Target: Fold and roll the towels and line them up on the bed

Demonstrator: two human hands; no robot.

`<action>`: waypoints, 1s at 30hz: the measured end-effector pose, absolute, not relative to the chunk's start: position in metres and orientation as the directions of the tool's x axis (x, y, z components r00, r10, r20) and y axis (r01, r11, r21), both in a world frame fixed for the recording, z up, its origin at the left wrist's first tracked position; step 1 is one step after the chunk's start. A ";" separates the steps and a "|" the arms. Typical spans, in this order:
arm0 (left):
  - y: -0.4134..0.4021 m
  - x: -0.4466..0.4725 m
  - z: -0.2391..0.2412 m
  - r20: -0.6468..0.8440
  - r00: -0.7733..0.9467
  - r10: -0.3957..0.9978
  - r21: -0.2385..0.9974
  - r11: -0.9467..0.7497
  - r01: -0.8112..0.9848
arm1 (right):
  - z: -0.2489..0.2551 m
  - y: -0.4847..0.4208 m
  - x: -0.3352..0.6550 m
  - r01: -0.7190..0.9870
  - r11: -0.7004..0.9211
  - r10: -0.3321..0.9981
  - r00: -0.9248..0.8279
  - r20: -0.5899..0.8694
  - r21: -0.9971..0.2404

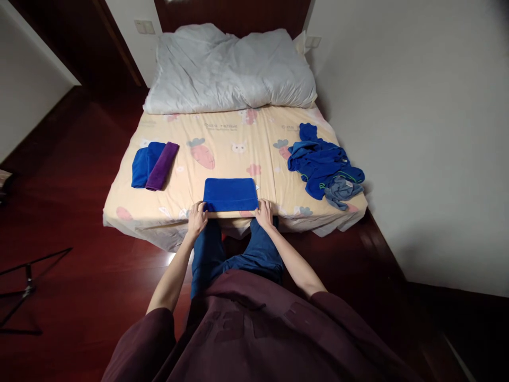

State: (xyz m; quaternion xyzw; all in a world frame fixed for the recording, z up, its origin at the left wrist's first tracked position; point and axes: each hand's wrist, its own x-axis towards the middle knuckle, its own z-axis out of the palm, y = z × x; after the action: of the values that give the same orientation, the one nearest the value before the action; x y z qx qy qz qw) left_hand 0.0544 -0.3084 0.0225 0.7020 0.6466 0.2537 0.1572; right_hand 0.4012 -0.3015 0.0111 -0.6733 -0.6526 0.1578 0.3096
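Note:
A blue towel (230, 191) lies flat at the front edge of the bed, with a crease running across its near part. My left hand (198, 217) has its fingers closed on the towel's near left corner. At the opposite near corner, my right hand (264, 213) pinches the cloth the same way. To the left on the bed are folded blue towels (140, 168) with a rolled or narrowly folded purple towel (163, 166) against them. A crumpled heap of blue cloths (324, 164) sits on the right, a grey-blue cloth (342, 191) at its near side.
The bed (238, 162) has a cream sheet with carrot and rabbit prints. A pale quilt (238, 69) is bunched at the headboard (238, 16). A white wall (417, 132) runs along the right. Black stand legs (28, 289) rest on the red-brown floor at left.

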 end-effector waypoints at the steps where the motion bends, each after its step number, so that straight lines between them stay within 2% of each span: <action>1: -0.310 0.058 0.024 0.171 0.138 0.976 0.510 -0.207 0.835 | 0.015 -0.305 0.397 0.811 0.114 0.976 0.017 0.218 -0.573; 3: -0.310 0.067 0.024 0.154 0.292 0.944 0.433 -0.330 0.839 | 0.021 -0.310 0.387 0.838 0.235 0.966 -0.148 0.211 -0.492; 5: -0.306 0.076 0.021 0.095 0.342 0.935 0.360 -0.352 0.864 | 0.023 -0.310 0.380 0.851 0.290 0.957 -0.247 0.154 -0.437; 9: -0.297 0.087 0.013 0.005 0.300 0.954 0.247 -0.292 0.924 | 0.019 -0.301 0.378 0.910 0.230 0.969 -0.246 -0.002 -0.344; 12: -0.290 0.089 0.008 -0.001 0.293 0.956 0.213 -0.286 0.934 | 0.015 -0.295 0.383 0.932 0.223 0.968 -0.246 -0.047 -0.285; 18: -0.271 0.088 0.004 -0.015 0.281 0.960 0.222 -0.271 0.937 | 0.014 -0.280 0.379 0.956 0.226 0.967 -0.243 -0.079 -0.186; 22: -0.263 0.083 0.007 -0.003 0.303 0.953 0.239 -0.294 0.925 | 0.018 -0.267 0.382 0.970 0.180 0.976 -0.196 -0.091 -0.164; 26: -0.270 0.074 0.007 0.015 0.330 0.944 0.267 -0.322 0.908 | 0.019 -0.269 0.396 0.967 0.182 0.977 -0.198 -0.080 -0.176; 30: -0.291 0.066 0.003 0.024 0.345 0.938 0.311 -0.335 0.889 | 0.011 -0.290 0.409 0.944 0.218 0.971 -0.235 -0.042 -0.247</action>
State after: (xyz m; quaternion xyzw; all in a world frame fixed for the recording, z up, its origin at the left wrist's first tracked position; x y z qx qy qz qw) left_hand 0.0659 -0.2907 0.0031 0.8108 0.5636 0.1001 0.1224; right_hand 0.4095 -0.2903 0.0106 -0.6154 -0.7780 0.1108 0.0609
